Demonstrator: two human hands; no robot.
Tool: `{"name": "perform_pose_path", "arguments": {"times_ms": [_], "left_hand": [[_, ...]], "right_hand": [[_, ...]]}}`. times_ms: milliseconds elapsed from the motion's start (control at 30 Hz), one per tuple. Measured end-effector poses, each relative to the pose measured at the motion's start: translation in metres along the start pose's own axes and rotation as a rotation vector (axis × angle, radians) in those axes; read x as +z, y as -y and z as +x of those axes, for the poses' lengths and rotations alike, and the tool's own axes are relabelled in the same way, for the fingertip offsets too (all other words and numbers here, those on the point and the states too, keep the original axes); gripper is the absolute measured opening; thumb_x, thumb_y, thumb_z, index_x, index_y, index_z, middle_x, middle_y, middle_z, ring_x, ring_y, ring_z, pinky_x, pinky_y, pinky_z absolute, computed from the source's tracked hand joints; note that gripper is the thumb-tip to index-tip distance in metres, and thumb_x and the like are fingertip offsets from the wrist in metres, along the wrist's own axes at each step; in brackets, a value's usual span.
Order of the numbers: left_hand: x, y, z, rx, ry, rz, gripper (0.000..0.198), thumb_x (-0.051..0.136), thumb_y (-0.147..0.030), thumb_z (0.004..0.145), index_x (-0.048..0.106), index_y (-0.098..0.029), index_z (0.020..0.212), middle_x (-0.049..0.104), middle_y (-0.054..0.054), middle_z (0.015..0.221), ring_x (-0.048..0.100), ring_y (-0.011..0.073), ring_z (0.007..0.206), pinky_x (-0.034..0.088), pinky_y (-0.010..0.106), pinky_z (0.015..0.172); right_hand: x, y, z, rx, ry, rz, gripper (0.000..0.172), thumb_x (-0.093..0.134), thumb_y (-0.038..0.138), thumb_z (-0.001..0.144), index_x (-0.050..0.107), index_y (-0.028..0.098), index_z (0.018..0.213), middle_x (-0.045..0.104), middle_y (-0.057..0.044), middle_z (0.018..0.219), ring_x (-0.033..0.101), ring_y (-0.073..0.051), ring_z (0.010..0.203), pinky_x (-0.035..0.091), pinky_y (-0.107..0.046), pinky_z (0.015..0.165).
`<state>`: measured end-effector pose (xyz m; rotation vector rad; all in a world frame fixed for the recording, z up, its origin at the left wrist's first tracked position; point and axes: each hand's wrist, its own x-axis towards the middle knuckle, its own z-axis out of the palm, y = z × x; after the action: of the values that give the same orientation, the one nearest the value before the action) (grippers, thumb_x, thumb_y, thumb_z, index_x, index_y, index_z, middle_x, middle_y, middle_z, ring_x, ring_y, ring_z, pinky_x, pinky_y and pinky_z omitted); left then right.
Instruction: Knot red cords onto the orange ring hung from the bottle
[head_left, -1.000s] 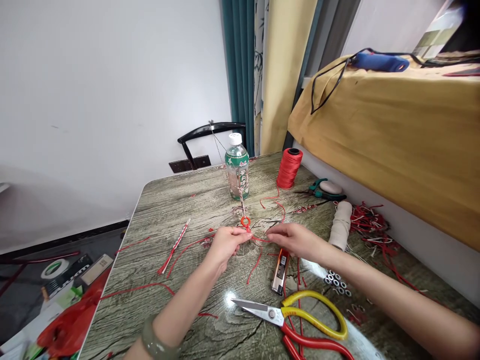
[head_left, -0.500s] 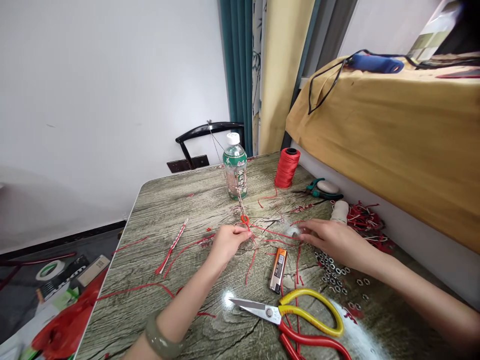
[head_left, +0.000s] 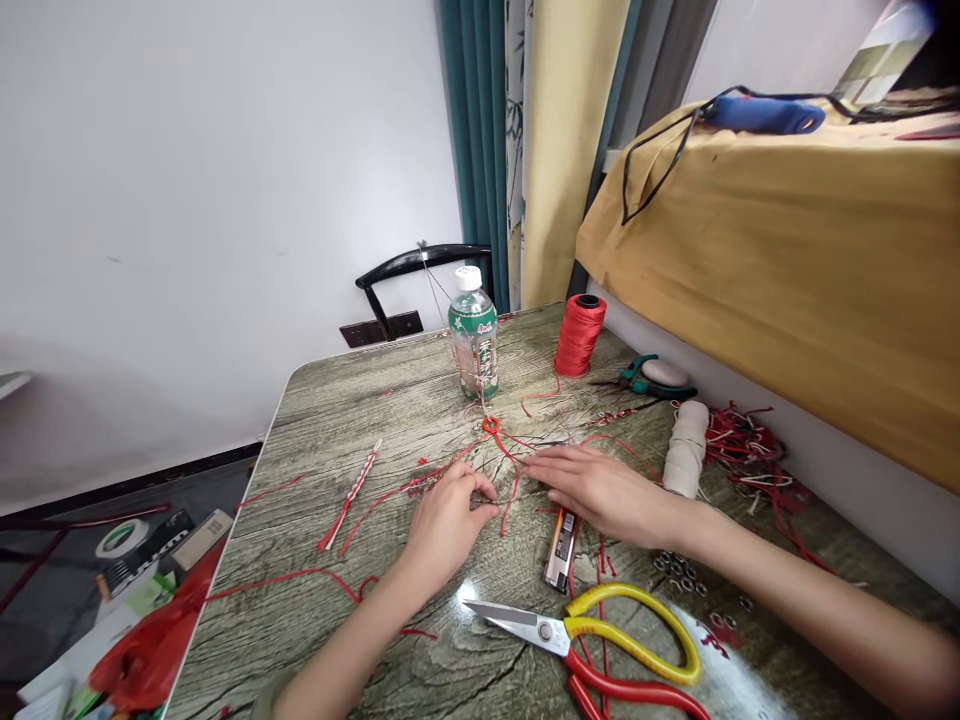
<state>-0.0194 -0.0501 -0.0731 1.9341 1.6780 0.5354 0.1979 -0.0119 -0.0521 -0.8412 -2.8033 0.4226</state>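
Far L of the red ring (head_left: 492, 432), the braided red-white cord (head_left: 352, 492) lies flat, unchanged. L hand (head_left: 446, 520), just L & nr side of the ring: it's let go its pinch under there! Fingers loosely curled, thumb & forefinger tips apart, no cord clearly btw them. Ring's slipped back twd the bottle (head_left: 472, 335) standing beyond it, tie btw them looking slack. Red cords (head_left: 516, 485) fan from the ring, L, nr & R. Scissors (head_left: 559, 634), nr side & R of ring, unmoved. And R hand (head_left: 600, 490), R of ring, is back in after swinging wide: fingers straight, close together, thumb apart; can't tell if tips touch cord. So tension's prob. off, strands unpinned for the mo.
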Motion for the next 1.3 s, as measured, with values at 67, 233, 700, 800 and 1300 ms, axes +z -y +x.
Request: {"name": "perform_pose_path", "arguments": {"times_ms": [67, 233, 700, 800, 1300], "left_hand": [[0.000, 0.005, 0.001, 0.002, 0.018, -0.017, 0.004, 0.056, -0.021, 0.068, 0.060, -0.021, 0.069, 0.056, 0.001, 0.081, 0.052, 0.0156, 0.075, 0.037, 0.027, 0.067], [-0.003, 0.009, 0.003, -0.018, 0.015, -0.119, 0.007, 0.051, -0.022, 0.071, 0.056, -0.018, 0.069, 0.056, 0.001, 0.075, 0.051, 0.0150, 0.070, 0.036, 0.026, 0.063], [-0.085, 0.037, -0.014, -0.247, 0.125, -0.344, 0.022, 0.052, -0.036, 0.069, 0.060, -0.017, 0.076, 0.058, 0.000, 0.062, 0.048, 0.0119, 0.054, 0.036, 0.022, 0.049], [-0.107, 0.054, -0.023, -0.296, 0.017, -0.230, 0.027, 0.051, -0.042, 0.069, 0.060, -0.018, 0.077, 0.057, -0.001, 0.059, 0.041, 0.0101, 0.045, 0.031, 0.021, 0.042], [-0.105, 0.078, -0.035, -0.134, -0.080, 0.052, 0.027, 0.049, -0.041, 0.073, 0.063, -0.022, 0.085, 0.062, 0.004, 0.096, 0.054, 0.0219, 0.089, 0.041, 0.034, 0.076]], "right_hand": [[0.002, 0.005, 0.000, -0.019, 0.029, 0.049, 0.037, 0.034, 0.024, 0.087, 0.043, 0.020, 0.123, 0.049, -0.007, 0.122, 0.042, -0.019, 0.112, 0.033, -0.037, 0.095], [0.001, 0.014, 0.002, 0.086, -0.079, 0.110, 0.033, 0.037, 0.030, 0.086, 0.048, 0.018, 0.114, 0.057, -0.009, 0.105, 0.049, -0.018, 0.101, 0.038, -0.035, 0.087], [-0.025, -0.020, -0.003, 0.301, -0.039, 0.489, 0.040, 0.036, 0.044, 0.083, 0.062, 0.014, 0.089, 0.058, -0.004, 0.070, 0.049, -0.012, 0.058, 0.038, -0.023, 0.054], [-0.038, -0.040, -0.015, 0.454, -0.088, 0.606, 0.044, 0.038, 0.048, 0.080, 0.060, 0.012, 0.093, 0.051, 0.000, 0.061, 0.041, -0.009, 0.049, 0.033, -0.020, 0.045], [-0.028, -0.054, -0.005, 0.419, -0.182, 0.037, 0.028, 0.040, 0.030, 0.082, 0.059, 0.014, 0.093, 0.062, -0.009, 0.092, 0.057, -0.021, 0.085, 0.044, -0.034, 0.075]]}}
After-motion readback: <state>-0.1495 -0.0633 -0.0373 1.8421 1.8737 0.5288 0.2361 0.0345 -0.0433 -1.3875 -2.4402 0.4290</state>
